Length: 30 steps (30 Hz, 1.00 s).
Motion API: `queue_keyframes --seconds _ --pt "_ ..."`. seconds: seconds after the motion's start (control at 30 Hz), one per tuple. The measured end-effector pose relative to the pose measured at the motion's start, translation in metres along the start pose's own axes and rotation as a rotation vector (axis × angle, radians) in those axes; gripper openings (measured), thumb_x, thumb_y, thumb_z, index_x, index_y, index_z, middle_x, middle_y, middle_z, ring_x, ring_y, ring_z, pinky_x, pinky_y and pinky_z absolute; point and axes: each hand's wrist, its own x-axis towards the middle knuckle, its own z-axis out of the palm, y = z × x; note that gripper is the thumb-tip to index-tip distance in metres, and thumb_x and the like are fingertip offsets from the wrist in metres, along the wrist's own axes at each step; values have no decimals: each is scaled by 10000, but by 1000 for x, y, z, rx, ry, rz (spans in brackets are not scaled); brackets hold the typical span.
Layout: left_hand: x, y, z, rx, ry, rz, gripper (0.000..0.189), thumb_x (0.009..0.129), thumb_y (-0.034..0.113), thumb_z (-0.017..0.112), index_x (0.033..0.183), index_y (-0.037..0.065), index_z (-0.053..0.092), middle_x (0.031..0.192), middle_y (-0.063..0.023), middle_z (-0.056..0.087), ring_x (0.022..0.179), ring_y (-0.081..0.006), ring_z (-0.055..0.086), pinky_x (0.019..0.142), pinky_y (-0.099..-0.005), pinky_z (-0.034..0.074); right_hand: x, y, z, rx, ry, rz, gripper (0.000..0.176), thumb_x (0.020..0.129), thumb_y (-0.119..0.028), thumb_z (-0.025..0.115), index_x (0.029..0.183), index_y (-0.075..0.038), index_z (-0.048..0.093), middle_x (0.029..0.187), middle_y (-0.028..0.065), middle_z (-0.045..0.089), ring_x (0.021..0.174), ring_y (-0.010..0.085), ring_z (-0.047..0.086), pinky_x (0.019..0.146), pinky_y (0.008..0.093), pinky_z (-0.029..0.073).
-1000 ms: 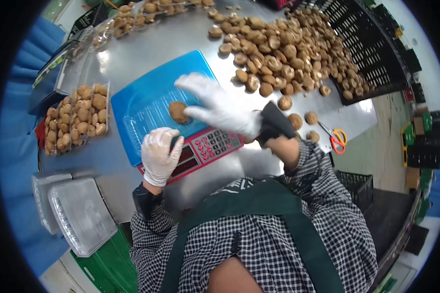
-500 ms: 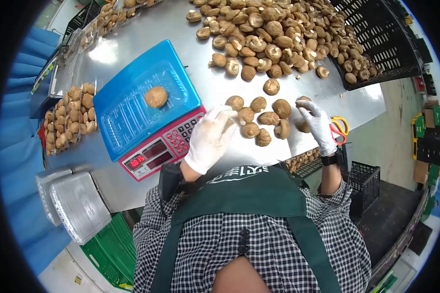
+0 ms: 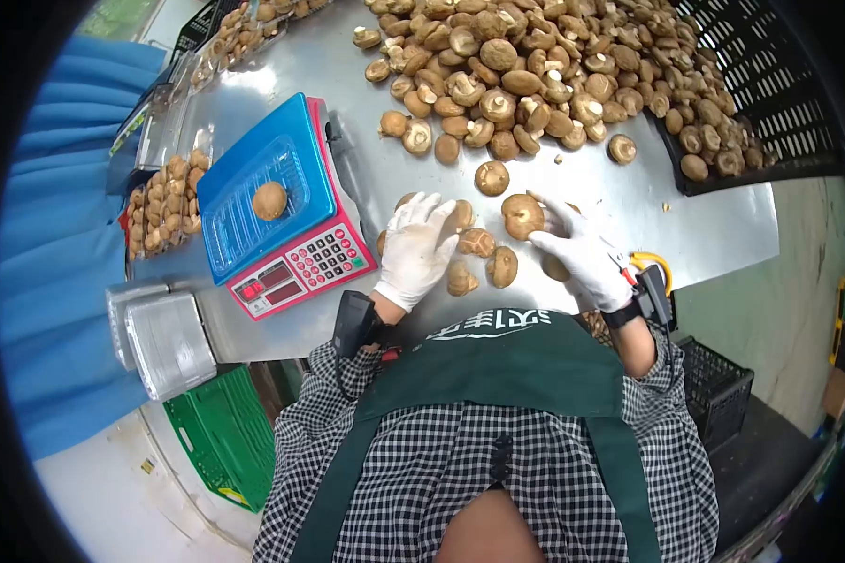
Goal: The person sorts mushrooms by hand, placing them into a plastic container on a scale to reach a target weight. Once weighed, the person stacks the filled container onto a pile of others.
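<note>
Progress: one brown round mushroom point(image 3: 270, 200) on blue electronic scale point(image 3: 317, 192); my left hand point(image 3: 415, 249) spread flat, right hand point(image 3: 582, 258) pinching second mushroom point(image 3: 521, 214); big desk heap point(image 3: 535, 66) left.

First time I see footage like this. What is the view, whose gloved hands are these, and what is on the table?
One camera, worn on the person's head, looks down past their checked shirt and green apron. There is no machine: the white-gloved left hand lies open on loose mushrooms, and the right hand pinches a brown mushroom with its fingers. On the steel table are a scale with a lone mushroom on its blue top, a big mushroom heap, and a filled pack.
</note>
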Motion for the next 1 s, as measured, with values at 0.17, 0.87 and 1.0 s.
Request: queue_keyframes --seconds 0.17,0.87,1.0 --pt "19 38 -22 -345 41 -126 504 821 179 693 1286 62 538 1240 -155 561 1159 -316 543 994 -385 419 -2 -4 -18 520 -197 12 658 860 -92 639 1433 37 341 1319 131 537 1154 155 534 947 252 423" --pt "30 63 -13 -1331 25 -475 365 917 168 599 1253 41 538 1103 -60 612 964 -91 582 844 -235 475 4 -39 -12 220 -351 -6 624 897 -101 630 1452 -42 349 1317 111 536 1170 140 525 966 259 431" --pt "30 58 -23 -1351 133 -547 341 930 154 575 1244 26 544 1074 -47 620 967 -90 579 824 -230 476 14 -37 -19 -19 -234 -86 620 882 -146 645 1442 -80 387 1305 94 545 1110 143 550 946 262 445"
